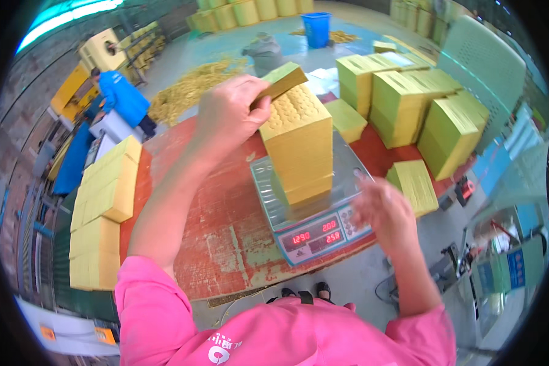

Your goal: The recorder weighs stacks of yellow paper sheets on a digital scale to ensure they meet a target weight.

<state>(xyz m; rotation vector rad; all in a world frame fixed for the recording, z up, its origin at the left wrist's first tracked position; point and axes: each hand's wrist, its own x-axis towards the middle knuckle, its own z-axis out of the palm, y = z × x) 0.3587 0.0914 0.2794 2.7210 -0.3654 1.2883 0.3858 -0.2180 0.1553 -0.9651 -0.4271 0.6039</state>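
My left hand [235, 113] pinches a thin wad of yellow paper [285, 78], tilted at the top back edge of a tall paper stack. That yellow paper stack [299, 146] has rows of curved perforations on its top and stands on the metal pan of a digital scale [314, 235] with lit red digits. My right hand [387, 210] hovers by the scale's right front corner, beside its buttons. Motion smears its fingers, and nothing shows clearly in them. A lower yellow paper block [346, 120] sits just behind the scale.
The worn red table [207, 238] carries paper stacks [107, 213] along its left edge and more stacks [402, 100] at the back right. A single block [413, 186] lies right of the scale. Beyond are a blue bin [316, 30], scattered yellow scraps [192, 85] and a person in blue [123, 97].
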